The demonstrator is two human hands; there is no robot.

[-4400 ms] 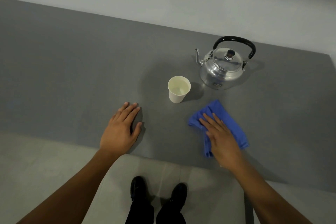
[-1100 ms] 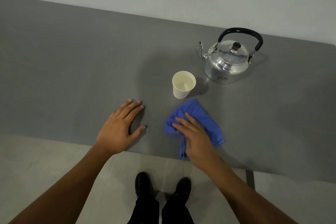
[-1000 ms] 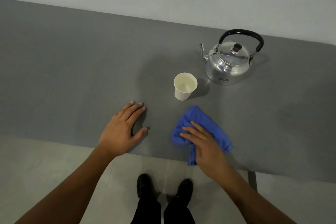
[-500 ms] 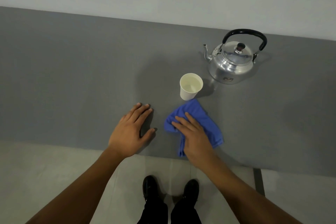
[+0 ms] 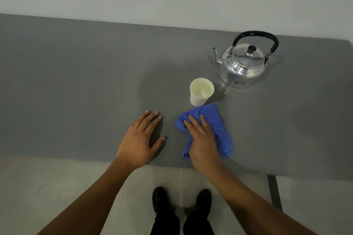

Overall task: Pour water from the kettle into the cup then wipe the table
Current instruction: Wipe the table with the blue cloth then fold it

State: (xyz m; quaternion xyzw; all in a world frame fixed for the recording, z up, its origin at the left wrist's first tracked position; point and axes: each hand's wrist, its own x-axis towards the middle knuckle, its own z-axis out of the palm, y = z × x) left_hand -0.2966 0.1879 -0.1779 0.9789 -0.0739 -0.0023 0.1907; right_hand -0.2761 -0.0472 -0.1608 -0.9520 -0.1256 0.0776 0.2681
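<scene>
A wide grey surface (image 5: 76, 82) fills most of the view, its far edge against a pale wall and its near edge running just above the person's black shoes (image 5: 181, 202) on the light floor.

Toward the far right corner of the surface stands a shiny metal kettle (image 5: 241, 66), upright, lid on, black handle raised and spout pointing toward the left edge.

The left hand (image 5: 140, 141) lies flat and released on the bare surface close to the near edge, palm down, fingers together and pointing to the far edge, thumb spread toward the right; it grasps nothing.

The right hand (image 5: 202, 139) rests palm down on a crumpled blue cloth (image 5: 215, 124), fingers spread across it and pressing it against the surface rather than closed around it. The cloth lies near the near edge, just to the right of the left hand and apart from it.

A white paper cup (image 5: 201, 91) stands upright between the kettle and the cloth, with clear water inside. The cloth's far corner reaches right up to the cup's base; whether they touch I cannot tell.
</scene>
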